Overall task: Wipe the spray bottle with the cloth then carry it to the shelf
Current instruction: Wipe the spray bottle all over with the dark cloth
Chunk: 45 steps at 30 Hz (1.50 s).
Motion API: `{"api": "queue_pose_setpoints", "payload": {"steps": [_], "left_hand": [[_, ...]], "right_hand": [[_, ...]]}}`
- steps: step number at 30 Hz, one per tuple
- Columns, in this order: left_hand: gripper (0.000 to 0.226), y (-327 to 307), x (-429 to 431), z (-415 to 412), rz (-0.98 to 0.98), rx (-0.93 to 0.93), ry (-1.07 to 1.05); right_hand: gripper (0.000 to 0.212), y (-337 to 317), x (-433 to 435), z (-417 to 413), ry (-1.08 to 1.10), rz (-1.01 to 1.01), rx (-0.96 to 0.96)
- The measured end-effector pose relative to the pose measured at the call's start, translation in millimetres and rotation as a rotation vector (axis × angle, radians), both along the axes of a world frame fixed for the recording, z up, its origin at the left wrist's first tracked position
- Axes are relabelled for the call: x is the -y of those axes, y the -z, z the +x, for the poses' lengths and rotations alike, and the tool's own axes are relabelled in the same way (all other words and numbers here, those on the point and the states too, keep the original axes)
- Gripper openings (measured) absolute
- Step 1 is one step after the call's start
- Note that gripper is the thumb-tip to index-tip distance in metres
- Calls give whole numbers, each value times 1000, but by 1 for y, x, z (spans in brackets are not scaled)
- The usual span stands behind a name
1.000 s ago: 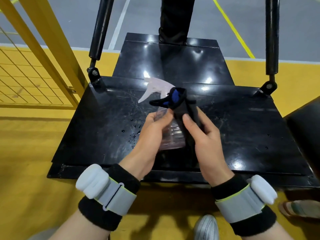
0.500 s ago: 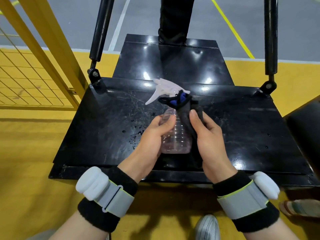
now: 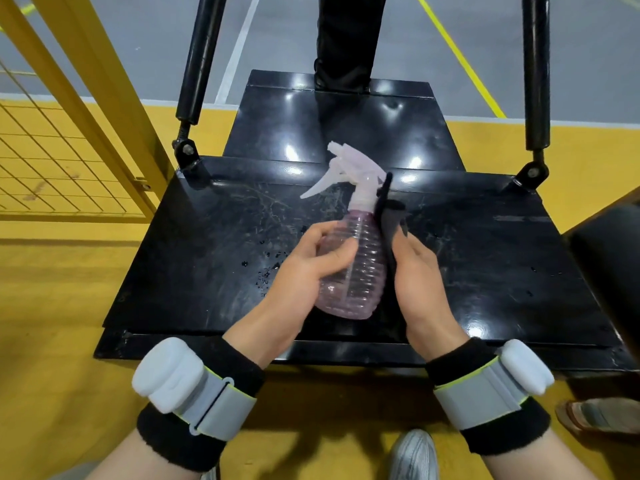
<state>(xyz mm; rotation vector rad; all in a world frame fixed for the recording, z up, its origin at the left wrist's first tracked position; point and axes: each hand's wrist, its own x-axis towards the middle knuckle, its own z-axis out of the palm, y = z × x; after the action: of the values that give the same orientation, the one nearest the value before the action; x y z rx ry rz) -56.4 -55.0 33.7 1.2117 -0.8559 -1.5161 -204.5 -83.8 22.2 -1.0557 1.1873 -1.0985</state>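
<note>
A clear ribbed spray bottle (image 3: 360,268) with a pale pink tint and a white trigger head is held above a black metal platform (image 3: 194,258). My left hand (image 3: 308,268) grips the bottle's body from the left. My right hand (image 3: 419,275) presses a dark cloth (image 3: 389,220) against the bottle's right side, just below the neck. The cloth's lower part is hidden behind my right hand and the bottle. The trigger head points up and to the left.
Water drops (image 3: 266,271) lie on the platform left of my left hand. Two black struts (image 3: 199,64) rise from the platform's far corners. A yellow mesh fence (image 3: 62,161) stands at the left. A person's dark legs (image 3: 346,43) stand on the far step.
The cloth has slid down from the trigger head to the bottle's right side, so the white head now shows fully. The bottle has tilted more upright.
</note>
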Motion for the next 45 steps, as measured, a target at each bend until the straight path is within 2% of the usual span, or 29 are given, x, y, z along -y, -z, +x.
{"api": "queue_pose_setpoints", "payload": {"steps": [2, 5, 8, 11, 14, 17, 20, 22, 24, 29, 33, 35, 37, 40, 43, 45], "left_hand": [[39, 3, 1, 0, -4, 17, -19], [25, 3, 3, 4, -83, 81, -12], [18, 2, 5, 11, -179, 157, -61], [25, 0, 5, 15, -216, 164, -73], [28, 0, 5, 17, -205, 195, -14], [39, 1, 3, 21, -146, 252, 45], [43, 4, 1, 23, -95, 380, 81], [38, 6, 0, 25, -70, 423, 14], [36, 8, 2, 28, -75, 500, -48], [41, 12, 3, 36, -20, 699, -62], [41, 10, -2, 31, -41, 719, 35], [40, 8, -6, 26, -115, 696, 101], [40, 6, -9, 21, -180, 706, 156], [36, 5, -12, 24, -248, 737, 169], [31, 7, -15, 27, -292, 788, 175], [39, 8, -16, 29, -292, 826, 187]], "right_hand": [[30, 2, -3, 1, 3, -75, -13], [24, 1, -8, 1, -25, -304, -126], [39, 1, -10, 1, -38, -546, -347], [42, 0, -11, 2, -5, -649, -430], [38, 1, -13, 7, 34, -520, -333], [23, -1, -14, 12, 26, -186, -115], [27, -1, -11, 7, -36, 86, 44], [26, -2, -10, 3, -55, 142, 136], [26, -3, -8, 0, -24, 93, 152], [24, -12, -4, -6, 115, -212, 28], [31, -7, -1, -10, 201, -442, -290], [36, -3, -2, -10, 147, -510, -481], [46, 4, -1, -9, 63, -532, -579], [49, 8, 0, -8, 20, -504, -553], [27, 5, 3, -7, 48, -450, -454], [23, 5, 5, -5, 72, -324, -325]]}}
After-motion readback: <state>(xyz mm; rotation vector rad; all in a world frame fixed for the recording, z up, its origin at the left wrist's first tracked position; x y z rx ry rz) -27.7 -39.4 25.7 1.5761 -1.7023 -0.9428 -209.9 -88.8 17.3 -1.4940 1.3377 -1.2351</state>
